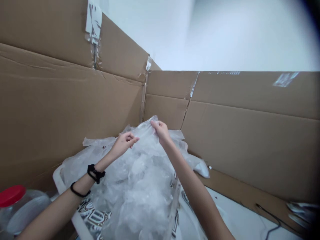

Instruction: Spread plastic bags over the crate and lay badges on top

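Observation:
My right hand (160,130) pinches the upper edge of a clear plastic bag (146,128), held up over a heap of similar bags. Just left of it, my left hand (126,140) is closed in a pinch, its fingertips close in front of the same bag. What those fingers hold, if anything, I cannot make out. Below both hands the crumpled clear bags (140,186) pile up in a white-rimmed tray (81,226) with a patterned, lettered lining. Some bags hang over its far and right sides.
Tall cardboard walls (62,106) stand at the left and back. A clear jar with a red lid (12,196) is at the lower left. To the right lie a white surface (240,216), a black cable (273,218) and some blurred shiny packets (301,213).

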Motion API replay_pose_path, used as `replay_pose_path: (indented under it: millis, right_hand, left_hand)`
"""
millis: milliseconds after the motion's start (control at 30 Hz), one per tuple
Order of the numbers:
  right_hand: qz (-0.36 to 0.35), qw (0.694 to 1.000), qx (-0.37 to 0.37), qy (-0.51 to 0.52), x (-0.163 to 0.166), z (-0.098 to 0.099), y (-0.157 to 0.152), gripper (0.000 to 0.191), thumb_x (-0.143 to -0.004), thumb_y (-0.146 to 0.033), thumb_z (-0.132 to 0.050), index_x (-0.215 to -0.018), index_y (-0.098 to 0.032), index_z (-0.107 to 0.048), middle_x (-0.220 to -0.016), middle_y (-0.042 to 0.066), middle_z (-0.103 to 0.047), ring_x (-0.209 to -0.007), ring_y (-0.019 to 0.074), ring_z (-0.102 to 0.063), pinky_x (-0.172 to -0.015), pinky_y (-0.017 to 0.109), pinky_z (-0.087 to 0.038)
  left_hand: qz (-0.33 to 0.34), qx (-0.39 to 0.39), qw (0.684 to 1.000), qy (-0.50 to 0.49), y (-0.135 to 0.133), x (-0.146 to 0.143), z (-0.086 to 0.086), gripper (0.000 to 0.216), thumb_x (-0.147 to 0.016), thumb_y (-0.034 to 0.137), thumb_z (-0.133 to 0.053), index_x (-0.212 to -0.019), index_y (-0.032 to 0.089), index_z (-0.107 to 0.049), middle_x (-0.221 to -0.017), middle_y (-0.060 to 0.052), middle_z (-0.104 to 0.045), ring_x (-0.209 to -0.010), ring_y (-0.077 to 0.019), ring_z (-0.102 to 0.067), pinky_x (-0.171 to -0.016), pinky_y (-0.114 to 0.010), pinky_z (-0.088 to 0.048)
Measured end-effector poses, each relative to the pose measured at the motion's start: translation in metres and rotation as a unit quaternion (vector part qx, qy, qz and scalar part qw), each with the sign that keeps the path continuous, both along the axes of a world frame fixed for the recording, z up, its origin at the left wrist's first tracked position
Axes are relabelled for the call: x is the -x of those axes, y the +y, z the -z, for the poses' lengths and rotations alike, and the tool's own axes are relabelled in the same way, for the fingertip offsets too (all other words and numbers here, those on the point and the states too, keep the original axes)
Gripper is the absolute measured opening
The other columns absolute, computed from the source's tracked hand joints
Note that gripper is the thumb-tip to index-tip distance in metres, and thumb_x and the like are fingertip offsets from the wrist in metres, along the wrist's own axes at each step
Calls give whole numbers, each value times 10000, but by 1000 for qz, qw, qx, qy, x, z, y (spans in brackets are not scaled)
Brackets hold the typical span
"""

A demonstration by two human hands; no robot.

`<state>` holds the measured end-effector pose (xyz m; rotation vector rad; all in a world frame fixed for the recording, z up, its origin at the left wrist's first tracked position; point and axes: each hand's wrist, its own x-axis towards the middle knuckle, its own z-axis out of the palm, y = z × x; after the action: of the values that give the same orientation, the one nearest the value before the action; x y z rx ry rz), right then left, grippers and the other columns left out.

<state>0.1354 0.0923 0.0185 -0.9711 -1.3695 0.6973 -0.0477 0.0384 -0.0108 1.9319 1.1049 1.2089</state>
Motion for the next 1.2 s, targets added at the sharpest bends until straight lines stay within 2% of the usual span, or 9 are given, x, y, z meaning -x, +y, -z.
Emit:
replay_pose_path:
  millis: [167,300,400,467,633,733,867,1100,1200]
  right_hand:
    - [159,984,-73,-14,-18,3,27,214,-930,-399,-354,-838,-219,-425,-985,92,-582,-996,212,-558,-833,333,-431]
    - [32,971,-124,-203,-8,29,24,326,-929,-472,-396,-1051,-194,-515,-1271,144,-543,-1242,247,-465,-1060,426,-304]
    - [-77,951,-97,-283,-3,44,15,470,-797,-524,-621,-1140,-208,-566,-1280,119,-582,-1235,273,-494,-1068,444,-324]
    - [-141,945,-79,-285,-5,43,3,542,-835,-539,-563,-1274,-227,-503,-1421,102,-466,-1332,250,-393,-1099,427,-294]
    - [-264,953,25,-144,-25,11,-46,550,-947,-571,-239,-1281,-233,-516,-1270,95,-587,-1195,227,-528,-1032,440,-375]
    - [-323,931,55,-162,-36,-2,-75,472,-907,-577,-398,-1237,-283,-560,-1211,51,-616,-1142,237,-548,-994,437,-395]
    - [-202,966,46,-154,-34,5,-86,289,-757,-480,-687,-916,-243,-642,-968,22,-638,-907,194,-585,-791,311,-455]
    - [-50,997,-47,39,-31,15,-65,372,-825,-547,-541,-706,-196,-553,-586,-40,-453,-531,109,-420,-519,236,-343]
    - [34,994,-103,7,-29,12,-69,333,-886,-487,-490,-709,-205,-508,-539,-57,-424,-489,105,-398,-499,235,-317]
  left_hand:
    - [227,68,952,192,-20,-10,-3,291,-659,427,-747,-787,179,-664,-768,-17,-637,-710,-155,-521,-662,-248,-406]
    - [285,-16,908,308,-36,-20,3,381,-751,464,-687,-1044,232,-618,-1018,-36,-578,-1009,-211,-480,-889,-310,-380]
    - [282,-35,909,304,-38,-25,10,208,-869,401,-542,-930,208,-590,-947,-34,-576,-949,-203,-495,-833,-306,-388]
    - [266,-43,923,276,-36,-25,10,183,-909,347,-461,-861,197,-555,-890,-26,-581,-865,-185,-505,-788,-302,-387]
    - [177,-47,974,136,-29,-16,-6,216,-899,382,-454,-798,197,-500,-794,1,-530,-753,-158,-473,-716,-291,-369]
    - [125,-46,990,52,-26,-11,-12,231,-891,404,-457,-789,198,-470,-754,14,-463,-726,-148,-432,-672,-277,-341]
    - [110,-35,993,-5,-26,-9,-11,218,-892,392,-455,-797,197,-433,-769,16,-422,-730,-140,-415,-680,-272,-335]
    - [202,-61,973,90,-26,-2,-16,261,-900,424,-437,-771,197,-455,-839,-18,-478,-839,-179,-459,-821,-326,-369]
    - [193,-20,981,-9,-23,-7,-9,319,-881,521,-417,-924,209,-465,-1057,-68,-507,-982,-223,-512,-859,-368,-413]
